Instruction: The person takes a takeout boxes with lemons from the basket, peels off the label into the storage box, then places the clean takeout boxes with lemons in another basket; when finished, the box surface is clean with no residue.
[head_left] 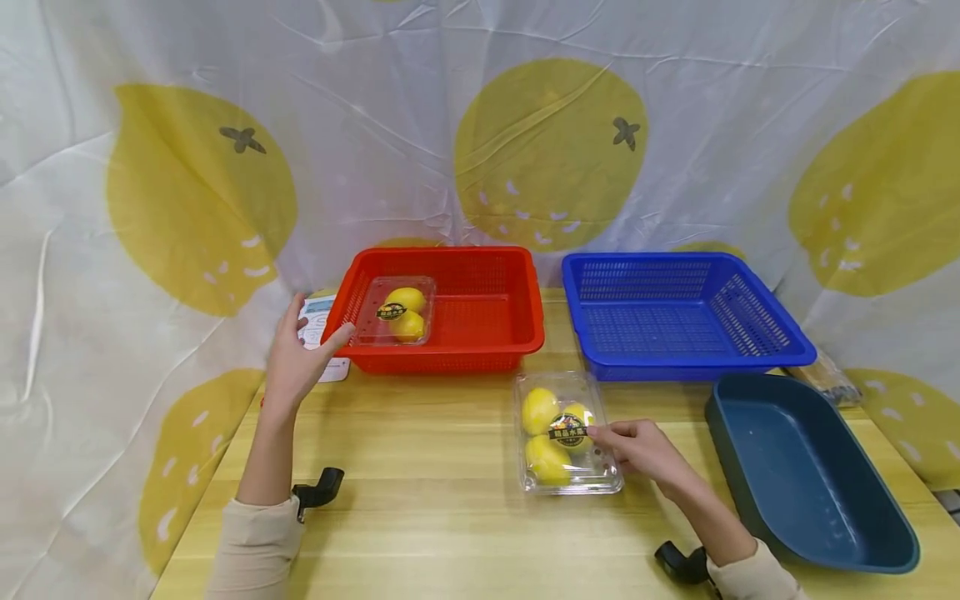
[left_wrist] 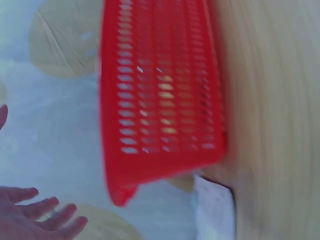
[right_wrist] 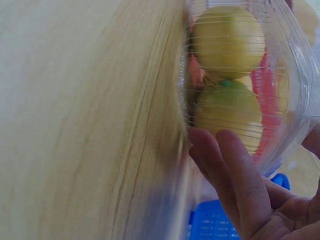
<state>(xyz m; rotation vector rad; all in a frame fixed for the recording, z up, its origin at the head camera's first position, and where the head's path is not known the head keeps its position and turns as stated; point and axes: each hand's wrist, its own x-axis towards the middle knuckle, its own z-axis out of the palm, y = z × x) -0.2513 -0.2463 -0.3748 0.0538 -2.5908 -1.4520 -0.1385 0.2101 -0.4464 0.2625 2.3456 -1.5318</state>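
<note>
A clear plastic fruit box (head_left: 534,479) with yellow lemons and a black label lies on the table in front of the baskets. My right hand (head_left: 641,450) holds its right side, one digit over the lid by the label. In the right wrist view, fingers (right_wrist: 240,175) of that hand lie against the ribbed side wall. My left hand (head_left: 296,354) is raised at the left end of the red basket (head_left: 480,362), fingers spread, holding nothing. Inside that basket, at its left, sits another clear box (head_left: 367,321) with lemons. The left wrist view is blurred.
A blue basket (head_left: 682,321) stands right of the red one. A dark teal tub (head_left: 810,475) sits at the table's right side. Behind the left hand lies a printed white packet (head_left: 335,371). A plastic-wrapped item (head_left: 828,379) lies behind the tub. A lemon-print sheet (head_left: 390,142) hangs behind.
</note>
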